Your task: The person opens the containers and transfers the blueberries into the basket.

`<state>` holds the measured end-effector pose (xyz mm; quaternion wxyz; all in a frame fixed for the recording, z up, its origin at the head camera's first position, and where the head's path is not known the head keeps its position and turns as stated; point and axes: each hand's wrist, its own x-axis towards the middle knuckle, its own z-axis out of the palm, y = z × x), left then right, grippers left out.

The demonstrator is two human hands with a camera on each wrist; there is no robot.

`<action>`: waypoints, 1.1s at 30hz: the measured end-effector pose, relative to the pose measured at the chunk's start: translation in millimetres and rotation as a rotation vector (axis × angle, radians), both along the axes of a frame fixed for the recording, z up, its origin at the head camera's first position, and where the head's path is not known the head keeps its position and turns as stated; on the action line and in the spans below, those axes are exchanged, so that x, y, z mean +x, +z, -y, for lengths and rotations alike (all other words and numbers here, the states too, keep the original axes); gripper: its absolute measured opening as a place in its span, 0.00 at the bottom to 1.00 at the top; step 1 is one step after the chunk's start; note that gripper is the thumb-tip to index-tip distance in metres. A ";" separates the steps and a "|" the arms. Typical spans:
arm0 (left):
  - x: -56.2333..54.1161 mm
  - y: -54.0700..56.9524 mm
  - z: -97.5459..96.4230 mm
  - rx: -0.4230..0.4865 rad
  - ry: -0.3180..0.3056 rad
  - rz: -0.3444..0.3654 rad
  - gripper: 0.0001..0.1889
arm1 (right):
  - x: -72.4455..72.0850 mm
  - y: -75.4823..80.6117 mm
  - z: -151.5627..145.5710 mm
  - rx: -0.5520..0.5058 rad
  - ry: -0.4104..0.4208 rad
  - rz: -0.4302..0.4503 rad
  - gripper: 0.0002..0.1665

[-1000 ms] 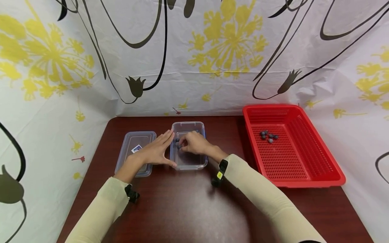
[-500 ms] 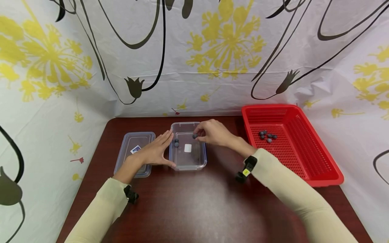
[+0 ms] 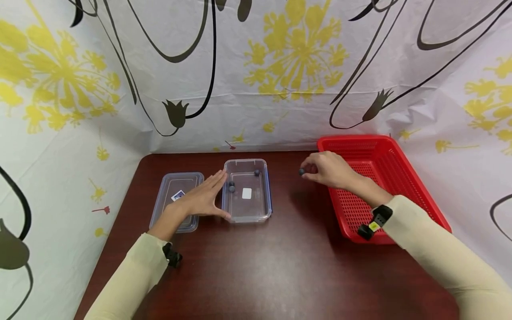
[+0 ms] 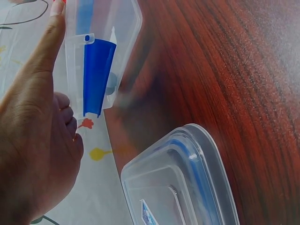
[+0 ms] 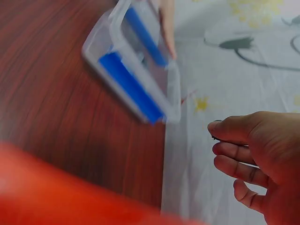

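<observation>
My right hand [image 3: 330, 170] pinches a blueberry [image 3: 302, 171] between thumb and fingertips, above the table near the red basket's left rim. In the right wrist view only a dark edge of that blueberry [image 5: 215, 123] shows at the fingertips. A clear plastic box [image 3: 246, 209] with blue side clips stands uncovered at mid-table. Inside it are two blueberries [image 3: 232, 189] by the left wall and another blueberry [image 3: 257, 172] near the back right. My left hand [image 3: 203, 195] rests along the box's left side, fingers straight and thumb spread toward its front corner.
A clear lid [image 3: 168, 195] with a blue-and-white label lies left of the box, partly under my left hand. The red perforated basket [image 3: 424, 200] stands at the right, its inside partly hidden by my right arm. Patterned cloth [image 3: 256, 120] hangs behind the table.
My right hand has lifted a blueberry out of the clear box and carried it right, up to the red basket's left edge. My left hand has stayed at the box.
</observation>
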<state>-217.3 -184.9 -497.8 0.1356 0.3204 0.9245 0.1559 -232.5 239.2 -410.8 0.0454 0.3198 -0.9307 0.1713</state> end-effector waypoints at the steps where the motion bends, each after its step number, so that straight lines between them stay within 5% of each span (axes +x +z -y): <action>1: 0.0 0.0 0.0 0.004 -0.001 -0.001 0.75 | 0.6 -1.8 -7.8 0.000 -0.008 0.000 0.10; 13: 1.1 -0.6 -0.1 -0.005 0.004 -0.004 0.75 | 7.0 -19.9 -92.8 -0.038 -0.085 0.007 0.08; 24: 1.2 1.2 -0.3 -0.006 0.004 -0.007 0.75 | -13.7 -52.0 -162.1 0.032 -0.126 0.158 0.08; 33: 0.3 2.5 -0.6 -0.030 0.004 -0.012 0.75 | -24.6 -69.2 -188.1 0.094 -0.175 0.254 0.06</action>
